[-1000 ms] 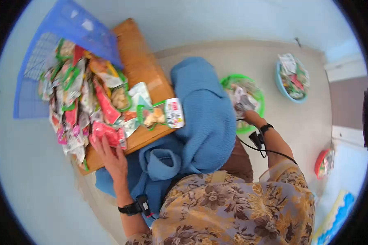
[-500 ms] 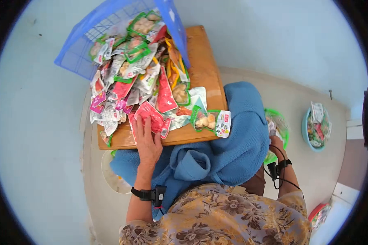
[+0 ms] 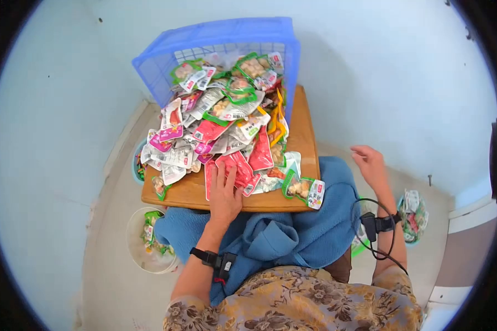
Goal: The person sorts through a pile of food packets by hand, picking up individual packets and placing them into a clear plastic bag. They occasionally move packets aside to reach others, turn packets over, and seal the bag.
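Observation:
My left hand lies with fingers stretched over red snack packets near the front edge of the wooden table. My right hand is raised in the air right of the table, fingers loosely bent and nothing seen in it. Behind the left hand a heap of sealed food packets, white, red, purple and green-edged, spills from a blue plastic basket tipped on its side. A green-edged packet with pale pieces lies at the table's right front corner.
A blue fleece cloth covers my lap. On the floor stand a white bucket with green packets at left and a basin of packets at right. A green-rimmed container is partly hidden by my right arm. Walls rise close around.
My right hand has risen from the green-rimmed container beside my lap towards the table's right side. My left hand stays on the red packets. The whole view has shifted.

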A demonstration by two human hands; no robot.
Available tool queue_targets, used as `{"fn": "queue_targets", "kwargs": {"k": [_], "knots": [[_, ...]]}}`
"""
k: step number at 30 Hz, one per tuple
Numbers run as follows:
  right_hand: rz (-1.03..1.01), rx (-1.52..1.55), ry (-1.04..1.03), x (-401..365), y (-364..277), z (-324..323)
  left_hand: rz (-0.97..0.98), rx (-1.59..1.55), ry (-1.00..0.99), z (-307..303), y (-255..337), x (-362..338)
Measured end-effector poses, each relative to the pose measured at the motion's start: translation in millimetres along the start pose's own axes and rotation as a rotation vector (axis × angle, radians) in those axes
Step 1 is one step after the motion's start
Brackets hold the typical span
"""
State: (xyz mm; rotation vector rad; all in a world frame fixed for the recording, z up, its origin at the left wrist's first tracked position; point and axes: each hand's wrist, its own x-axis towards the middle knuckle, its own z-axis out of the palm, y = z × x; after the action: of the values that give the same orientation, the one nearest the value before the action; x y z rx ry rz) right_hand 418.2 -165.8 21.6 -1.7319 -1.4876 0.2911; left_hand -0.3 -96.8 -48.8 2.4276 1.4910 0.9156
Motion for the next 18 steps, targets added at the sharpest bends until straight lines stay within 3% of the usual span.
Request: {"fn": "queue_targets", "kwargs": {"k": [5,10,12,15,17,18], "knots": [[-0.085,0.258,-0.239,52,-98,57,0.030,0.146,0.043,0,-6,-5],[-0.354,0.345,-0.223,106,-190,125,0.027,0.143,0.046,1,-9,-8],[-0.414,0.395,-0.223,140,-196,153,0.041,0.131,0.063,0,-9,-7],[-0.473,0.210,-0.167,184,-208,186,0.034,0.100,0.075,-1,-10,-6],[-0.213,0.264,-0.205,200,-230,196,0.025,0.103,0.075,-1,-11,-7],[-0.206,0.225,-0.245,220,-223,207,0.013,0.091,0.055,-3,-10,-6]]}}
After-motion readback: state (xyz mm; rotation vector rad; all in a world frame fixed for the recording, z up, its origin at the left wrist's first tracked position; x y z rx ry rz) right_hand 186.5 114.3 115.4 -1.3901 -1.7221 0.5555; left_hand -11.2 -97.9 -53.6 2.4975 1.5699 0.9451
